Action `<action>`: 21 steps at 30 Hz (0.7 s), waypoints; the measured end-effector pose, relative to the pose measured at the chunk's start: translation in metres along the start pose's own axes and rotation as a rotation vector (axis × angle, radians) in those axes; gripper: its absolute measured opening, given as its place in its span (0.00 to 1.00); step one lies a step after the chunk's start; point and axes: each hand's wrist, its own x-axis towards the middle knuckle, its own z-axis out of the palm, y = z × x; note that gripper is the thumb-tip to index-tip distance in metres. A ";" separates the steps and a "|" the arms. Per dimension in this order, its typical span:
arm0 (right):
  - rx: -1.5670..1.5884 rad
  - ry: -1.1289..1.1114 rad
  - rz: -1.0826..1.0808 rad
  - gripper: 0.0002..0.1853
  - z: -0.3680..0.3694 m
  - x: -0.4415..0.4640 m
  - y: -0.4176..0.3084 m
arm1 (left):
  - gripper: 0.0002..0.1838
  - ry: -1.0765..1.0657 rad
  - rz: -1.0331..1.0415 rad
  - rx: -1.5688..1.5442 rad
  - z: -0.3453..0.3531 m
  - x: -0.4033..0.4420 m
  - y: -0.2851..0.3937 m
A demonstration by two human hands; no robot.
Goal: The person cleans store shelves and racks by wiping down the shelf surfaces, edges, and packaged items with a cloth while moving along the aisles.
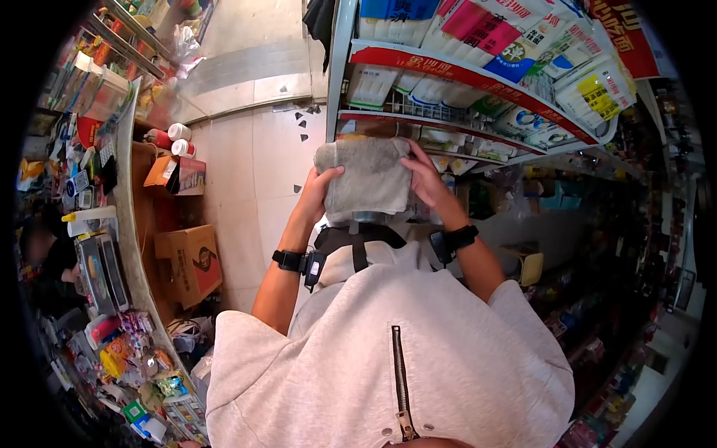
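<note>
We note a display rack (472,72) ahead on the right, its shelves filled with printed packets (478,33). Beside the counter (134,224) on our left stand a brown carton (179,257) and an orange box (160,173); we cannot tell their contents.

The folded grey cloth (366,179) is in front of our body, held between both hands. Its long axis runs left to right, roughly square to our chest. The left hand (317,190) pinches its left side, thumb on top, other fingers mostly hidden behind; the right hand (426,179) pinches the right side, thumb at the edge.

From our viewpoint the cloth covers part of the rack's lower corner. Dark scraps (302,137) dot the tiled floor (254,164) beyond the left hand.
</note>
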 end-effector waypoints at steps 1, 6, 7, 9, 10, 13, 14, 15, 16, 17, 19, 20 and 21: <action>-0.020 -0.032 -0.018 0.24 -0.007 0.004 0.003 | 0.27 -0.010 -0.023 0.025 -0.002 -0.001 0.001; -0.047 0.030 -0.079 0.20 -0.020 0.014 0.014 | 0.27 -0.063 0.001 0.059 -0.013 -0.005 -0.004; 0.044 0.027 -0.095 0.21 -0.024 0.016 0.017 | 0.28 -0.085 0.015 0.052 -0.013 -0.005 -0.004; 0.098 0.176 -0.072 0.20 -0.035 0.023 0.024 | 0.26 -0.012 0.047 -0.022 -0.006 -0.009 -0.004; 0.164 0.332 -0.035 0.20 -0.037 0.024 0.022 | 0.25 0.072 0.061 -0.099 -0.003 -0.012 -0.003; 0.035 0.128 -0.043 0.24 -0.041 0.015 -0.005 | 0.26 0.077 0.071 -0.214 -0.015 -0.016 0.010; -0.038 0.025 -0.017 0.25 -0.037 0.013 -0.010 | 0.26 0.065 0.052 -0.266 -0.019 -0.015 0.014; -0.068 -0.056 0.033 0.27 -0.034 0.012 -0.011 | 0.27 0.044 0.055 -0.237 -0.016 -0.019 0.022; -0.073 -0.065 0.025 0.27 -0.028 0.012 -0.007 | 0.27 0.040 0.066 -0.236 -0.014 -0.019 0.026; -0.171 -0.112 0.004 0.27 -0.019 0.013 0.000 | 0.26 -0.016 0.070 -0.215 -0.012 -0.018 0.029; -0.186 -0.177 0.032 0.27 -0.005 0.014 0.010 | 0.26 -0.134 0.041 -0.258 -0.011 -0.016 0.034; -0.190 -0.184 0.025 0.27 -0.001 0.015 0.015 | 0.26 -0.139 0.051 -0.255 -0.011 -0.017 0.035; -0.116 -0.211 0.084 0.27 0.006 0.018 0.018 | 0.26 -0.138 0.047 -0.277 -0.008 -0.018 0.038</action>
